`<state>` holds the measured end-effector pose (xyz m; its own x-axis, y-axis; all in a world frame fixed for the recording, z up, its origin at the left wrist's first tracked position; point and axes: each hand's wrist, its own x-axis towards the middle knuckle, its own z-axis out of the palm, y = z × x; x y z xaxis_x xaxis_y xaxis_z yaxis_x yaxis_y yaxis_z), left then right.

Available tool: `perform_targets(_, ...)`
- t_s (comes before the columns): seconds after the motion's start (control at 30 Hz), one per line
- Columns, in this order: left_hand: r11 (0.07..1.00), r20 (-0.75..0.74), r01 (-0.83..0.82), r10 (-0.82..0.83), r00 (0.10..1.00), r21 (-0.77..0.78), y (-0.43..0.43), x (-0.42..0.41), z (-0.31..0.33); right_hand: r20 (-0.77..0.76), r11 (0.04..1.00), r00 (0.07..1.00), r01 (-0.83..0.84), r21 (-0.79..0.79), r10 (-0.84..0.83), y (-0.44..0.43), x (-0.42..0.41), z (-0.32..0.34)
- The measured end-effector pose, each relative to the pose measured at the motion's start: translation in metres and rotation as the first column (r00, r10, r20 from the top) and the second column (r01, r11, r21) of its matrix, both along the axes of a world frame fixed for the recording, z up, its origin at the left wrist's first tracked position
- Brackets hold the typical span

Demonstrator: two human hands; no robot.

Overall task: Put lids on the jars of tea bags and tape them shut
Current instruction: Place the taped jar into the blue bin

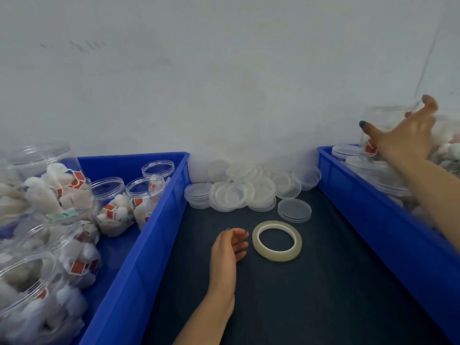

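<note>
A roll of clear tape (277, 240) lies flat on the dark table. My left hand (229, 247) rests just left of it, fingers loosely curled, holding nothing. A heap of clear plastic lids (251, 188) lies against the wall behind the roll. My right hand (408, 131) reaches into the right blue crate (368, 195), fingers spread around a clear jar of tea bags (378, 125) standing there; the picture is blurred there, so I cannot tell whether it grips the jar. The left blue crate (159, 207) holds several open jars of tea bags (112, 202).
A white wall stands close behind the table. The two blue crates flank a strip of dark tabletop (298, 295). More lids (346, 151) and loose tea bags lie in the right crate.
</note>
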<state>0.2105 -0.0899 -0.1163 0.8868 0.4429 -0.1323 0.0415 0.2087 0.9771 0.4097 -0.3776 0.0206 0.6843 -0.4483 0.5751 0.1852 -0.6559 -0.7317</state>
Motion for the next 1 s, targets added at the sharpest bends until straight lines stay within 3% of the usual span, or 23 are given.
perform_targets(0.13, 1.000, -0.003, 0.002, -0.002, 1.000, 0.010, 0.001, 0.000, 0.000, -0.011, 0.996, 1.000, -0.002, -0.087, 0.001, -0.008, 0.006, -0.013)
perform_targets(0.4, 1.000, -0.009, 0.003, -0.003, 1.000, 0.011, 0.001, 0.001, 0.000, -0.066, 0.984, 0.982, 0.180, 0.002, -0.179, -0.013, 0.015, -0.019)
perform_targets(0.57, 1.000, -0.004, 0.005, -0.005, 1.000, 0.017, 0.001, 0.001, -0.001, -0.341, 0.979, 0.919, 0.163, -0.126, -0.197, -0.037, 0.039, -0.022)
perform_targets(0.67, 1.000, -0.006, 0.005, -0.005, 1.000, 0.017, 0.001, 0.001, -0.001, -0.356, 0.971, 0.904, 0.207, -0.116, -0.235, -0.044, 0.049, -0.024)
perform_targets(1.0, 1.000, -0.010, 0.002, -0.002, 1.000, 0.021, 0.001, 0.001, -0.001, -0.379, 0.962, 0.905, 0.251, 0.109, -0.193, -0.064, 0.074, -0.031)
